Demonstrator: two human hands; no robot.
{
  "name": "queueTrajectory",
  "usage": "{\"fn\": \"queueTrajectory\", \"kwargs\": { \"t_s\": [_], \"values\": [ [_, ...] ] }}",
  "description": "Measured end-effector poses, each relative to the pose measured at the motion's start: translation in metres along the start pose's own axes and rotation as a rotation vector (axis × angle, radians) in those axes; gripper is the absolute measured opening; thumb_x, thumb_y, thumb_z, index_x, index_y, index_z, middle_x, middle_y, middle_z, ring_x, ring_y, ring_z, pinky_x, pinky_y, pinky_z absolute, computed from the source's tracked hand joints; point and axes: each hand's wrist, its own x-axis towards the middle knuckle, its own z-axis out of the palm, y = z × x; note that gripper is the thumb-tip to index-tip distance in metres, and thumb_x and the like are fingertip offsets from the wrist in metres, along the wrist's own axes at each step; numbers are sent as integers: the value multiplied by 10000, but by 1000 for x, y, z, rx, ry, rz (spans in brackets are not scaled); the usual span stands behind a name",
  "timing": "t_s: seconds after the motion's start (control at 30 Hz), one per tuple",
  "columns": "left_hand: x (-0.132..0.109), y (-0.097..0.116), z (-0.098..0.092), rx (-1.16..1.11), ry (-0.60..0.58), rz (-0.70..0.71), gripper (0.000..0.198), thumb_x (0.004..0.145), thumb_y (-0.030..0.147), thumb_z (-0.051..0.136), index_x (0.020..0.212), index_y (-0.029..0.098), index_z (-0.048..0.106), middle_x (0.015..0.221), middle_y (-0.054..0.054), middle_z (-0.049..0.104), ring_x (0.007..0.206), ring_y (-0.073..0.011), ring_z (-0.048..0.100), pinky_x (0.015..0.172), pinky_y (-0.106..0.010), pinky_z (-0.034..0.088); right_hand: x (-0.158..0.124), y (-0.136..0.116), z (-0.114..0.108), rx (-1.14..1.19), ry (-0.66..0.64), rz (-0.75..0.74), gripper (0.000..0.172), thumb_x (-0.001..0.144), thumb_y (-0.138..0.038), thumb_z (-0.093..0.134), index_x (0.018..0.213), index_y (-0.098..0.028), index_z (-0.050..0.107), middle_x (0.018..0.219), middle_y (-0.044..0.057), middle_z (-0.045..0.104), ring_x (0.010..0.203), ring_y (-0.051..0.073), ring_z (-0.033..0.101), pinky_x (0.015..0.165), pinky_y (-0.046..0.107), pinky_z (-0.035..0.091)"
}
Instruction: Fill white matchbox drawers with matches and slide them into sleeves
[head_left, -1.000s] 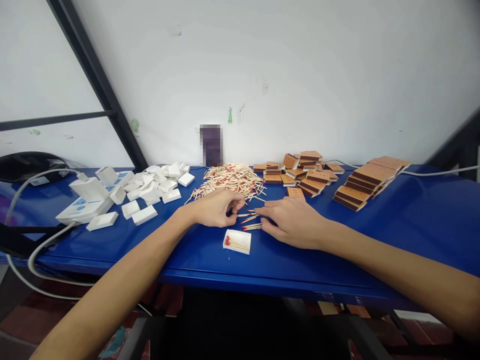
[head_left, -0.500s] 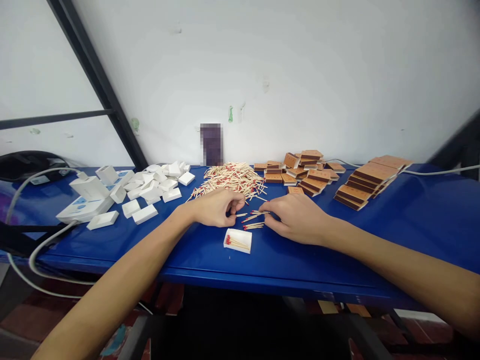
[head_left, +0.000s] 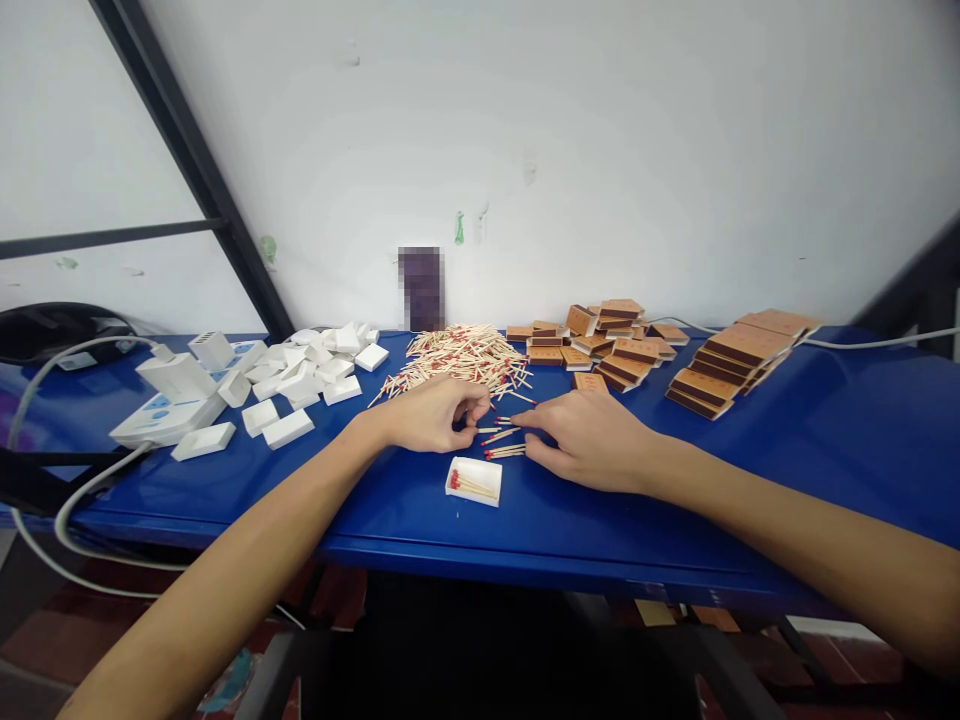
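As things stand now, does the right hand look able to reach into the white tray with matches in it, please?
Probably yes. The right hand is near the white tray, whose top is open, and nothing seems to block it. The loose matches lie just beyond its far edge, not over it.

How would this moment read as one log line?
left hand: fingers curled, near match pile | right hand: at loose matches | white tray: holding more matches
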Motion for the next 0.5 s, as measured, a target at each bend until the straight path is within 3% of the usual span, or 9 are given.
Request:
{"fn": "queueTrajectory", "kwargs": {
  "t_s": [0.13,0.27,0.5],
  "values": [
    [1,1,2,5,36,11,81,705,133,552,744,181,500,670,36,534,599,-91,460,564,-237,349,-2,-2,-2,26,-20,-32,411,956,-339,417,1249,-185,660,902,83,732,779,210,663,630,299,327],
    [3,3,7,9,73,20,52,730,144,556,731,178,517,662,35,541,586,-90,464,566,-239,349,-1,-3,1,48,-34,-44,402,972,-372,398,1189,-171,671,921,90,692,757,212,637,613,308,304],
    [6,3,10,103,115,43,81,741,146,576,709,177,509,672,32,543,646,-111,475,632,-249,357,3,0,10,138,30,-80,396,980,-374,405,1261,-212,632,962,76,642,757,202,586,672,320,322]
  ]
}}
